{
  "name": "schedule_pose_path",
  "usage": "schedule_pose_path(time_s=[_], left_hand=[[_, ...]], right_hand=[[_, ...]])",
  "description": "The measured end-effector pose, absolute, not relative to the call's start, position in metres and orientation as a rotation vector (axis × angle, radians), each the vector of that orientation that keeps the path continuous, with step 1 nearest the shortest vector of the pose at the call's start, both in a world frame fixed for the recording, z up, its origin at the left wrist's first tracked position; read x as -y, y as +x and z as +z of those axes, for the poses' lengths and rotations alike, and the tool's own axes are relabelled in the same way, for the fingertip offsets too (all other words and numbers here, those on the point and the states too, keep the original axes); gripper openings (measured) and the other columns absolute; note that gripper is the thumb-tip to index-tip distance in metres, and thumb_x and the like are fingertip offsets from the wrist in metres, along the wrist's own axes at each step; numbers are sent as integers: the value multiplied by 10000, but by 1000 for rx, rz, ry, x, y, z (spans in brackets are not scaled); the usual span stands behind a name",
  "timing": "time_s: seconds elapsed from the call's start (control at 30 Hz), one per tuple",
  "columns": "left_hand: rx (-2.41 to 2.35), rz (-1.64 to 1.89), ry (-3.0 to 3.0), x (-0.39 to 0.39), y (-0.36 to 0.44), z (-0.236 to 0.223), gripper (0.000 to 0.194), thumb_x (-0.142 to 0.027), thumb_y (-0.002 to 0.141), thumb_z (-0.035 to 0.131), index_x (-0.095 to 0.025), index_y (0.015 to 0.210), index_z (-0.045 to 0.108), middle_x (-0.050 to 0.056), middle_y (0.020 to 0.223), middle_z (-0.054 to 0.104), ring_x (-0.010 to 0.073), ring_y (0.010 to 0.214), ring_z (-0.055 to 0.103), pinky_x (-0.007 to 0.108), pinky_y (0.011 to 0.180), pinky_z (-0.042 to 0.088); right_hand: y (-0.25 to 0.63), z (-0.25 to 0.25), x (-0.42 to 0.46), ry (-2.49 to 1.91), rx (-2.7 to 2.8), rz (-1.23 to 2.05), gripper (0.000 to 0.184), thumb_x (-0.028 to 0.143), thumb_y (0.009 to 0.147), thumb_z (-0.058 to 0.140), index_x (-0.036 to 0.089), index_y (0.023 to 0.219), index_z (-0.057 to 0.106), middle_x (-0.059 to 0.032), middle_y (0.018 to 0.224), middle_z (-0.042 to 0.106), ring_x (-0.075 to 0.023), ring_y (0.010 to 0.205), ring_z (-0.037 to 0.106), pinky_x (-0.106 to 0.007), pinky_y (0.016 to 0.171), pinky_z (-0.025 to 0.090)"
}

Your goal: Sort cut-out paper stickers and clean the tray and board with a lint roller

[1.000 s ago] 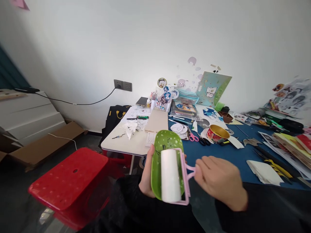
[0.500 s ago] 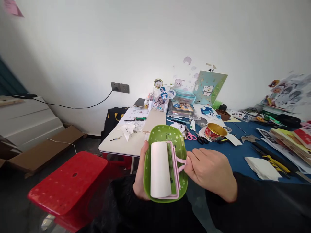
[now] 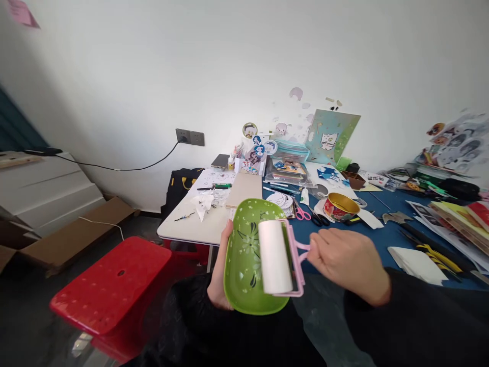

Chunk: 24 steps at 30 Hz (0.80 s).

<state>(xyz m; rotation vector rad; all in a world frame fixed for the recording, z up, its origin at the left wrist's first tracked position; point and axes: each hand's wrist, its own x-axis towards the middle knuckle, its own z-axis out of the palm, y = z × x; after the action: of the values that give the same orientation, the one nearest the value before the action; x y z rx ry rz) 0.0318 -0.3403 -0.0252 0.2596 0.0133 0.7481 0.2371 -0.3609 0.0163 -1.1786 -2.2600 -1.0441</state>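
My left hand (image 3: 220, 270) grips the left rim of a green oval tray (image 3: 244, 257) with a flower pattern, holding it over my lap. My right hand (image 3: 349, 262) is closed on the pink handle of a lint roller (image 3: 275, 256). Its white roll lies across the right half of the tray's inside. Both my sleeves are black.
A red plastic stool (image 3: 110, 283) stands to my left. Ahead is a small white table (image 3: 198, 224) with papers and a blue-covered table (image 3: 362, 234) crowded with scissors, a gold tin (image 3: 341, 205), stickers and stacked papers. Cardboard lies on the floor at left.
The roller has slid from the left half of the tray to its right half, uncovering the flower pattern. The tray has tilted slightly and my right hand has drawn back rightward.
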Motion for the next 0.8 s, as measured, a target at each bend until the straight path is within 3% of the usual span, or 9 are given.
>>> schedule_pose_path(time_s=[0.1, 0.27, 0.4, 0.53, 0.8], left_hand=[[-33, 789, 253, 340, 27, -27, 656, -622, 884, 338, -116, 1223, 581, 134, 1125, 667, 293, 1159, 547, 430, 1027, 360], [114, 667, 324, 342, 25, -21, 806, -731, 832, 262, -109, 1233, 581, 155, 1127, 660, 341, 1156, 539, 489, 1001, 369], [152, 643, 334, 346, 26, -15, 830, -722, 852, 153, -128, 1292, 529, 136, 1160, 646, 361, 1176, 517, 541, 994, 345], [119, 682, 325, 352, 34, -15, 743, -683, 863, 275, -147, 1331, 487, 143, 1208, 622, 333, 1181, 523, 500, 1032, 324], [-48, 721, 333, 359, 39, -18, 754, -704, 841, 303, -120, 1202, 614, 122, 1025, 705, 335, 1112, 575, 472, 1018, 349]], right_hand=[[261, 13, 361, -1249, 2196, -906, 366, 185, 870, 420, 187, 504, 429, 16, 457, 407, -113, 450, 372, -297, 503, 185], [267, -1, 361, -1225, 1924, -159, 399, 168, 934, 311, 200, 539, 354, 37, 480, 350, -89, 410, 349, -254, 455, 224], [256, -14, 359, -1145, 1843, -26, 384, 159, 930, 303, 205, 550, 322, 36, 494, 338, -88, 413, 348, -256, 448, 221], [249, -14, 357, -1146, 1868, -74, 376, 152, 929, 310, 199, 556, 334, 35, 507, 342, -84, 427, 351, -255, 464, 229], [232, 0, 352, -1265, 2075, -807, 352, 180, 881, 393, 179, 537, 469, 17, 486, 437, -104, 464, 386, -281, 500, 214]])
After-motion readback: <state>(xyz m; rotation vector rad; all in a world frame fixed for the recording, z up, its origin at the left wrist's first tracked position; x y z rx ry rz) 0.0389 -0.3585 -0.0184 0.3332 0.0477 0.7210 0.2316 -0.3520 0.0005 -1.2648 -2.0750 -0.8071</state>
